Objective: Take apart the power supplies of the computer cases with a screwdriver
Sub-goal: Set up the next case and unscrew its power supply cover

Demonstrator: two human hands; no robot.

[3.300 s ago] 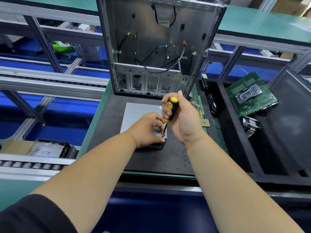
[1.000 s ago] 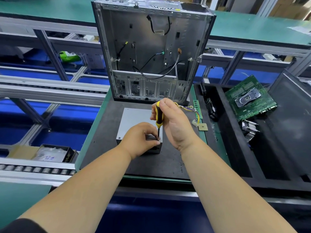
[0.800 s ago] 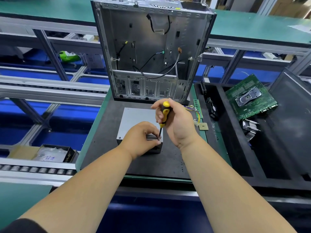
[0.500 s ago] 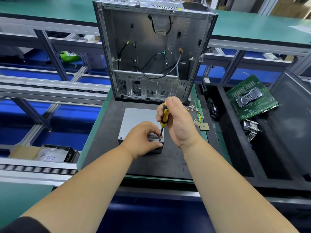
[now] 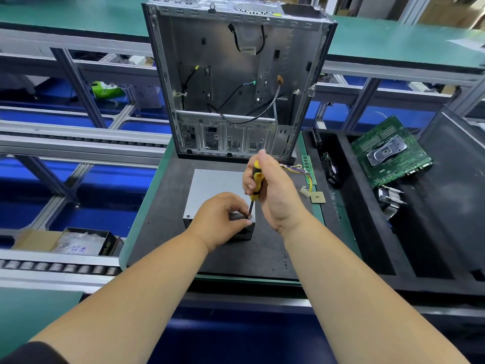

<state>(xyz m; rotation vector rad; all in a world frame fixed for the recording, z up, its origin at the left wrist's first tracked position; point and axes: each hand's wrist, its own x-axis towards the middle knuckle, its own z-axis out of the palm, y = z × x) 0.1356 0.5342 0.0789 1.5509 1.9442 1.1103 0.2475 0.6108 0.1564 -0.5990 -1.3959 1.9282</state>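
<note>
A grey power supply lies flat on the black mat in front of an open, upright computer case. My left hand grips the unit's near right corner, fingers curled over its edge. My right hand holds a yellow-and-black screwdriver almost upright. Its tip stands on the near right corner of the power supply, beside my left fingertips. The unit's coloured cable bundle trails out to the right behind my right hand.
A black tray on the right holds a green motherboard, a small fan and a heatsink. A RAM stick and a CPU chip lie by the mat's right edge. Roller conveyors run on the left.
My right hand has been turning the screwdriver on the same corner, its handle tilting slightly between frames. My left hand has stayed on the power supply. The view has shifted a little.
</note>
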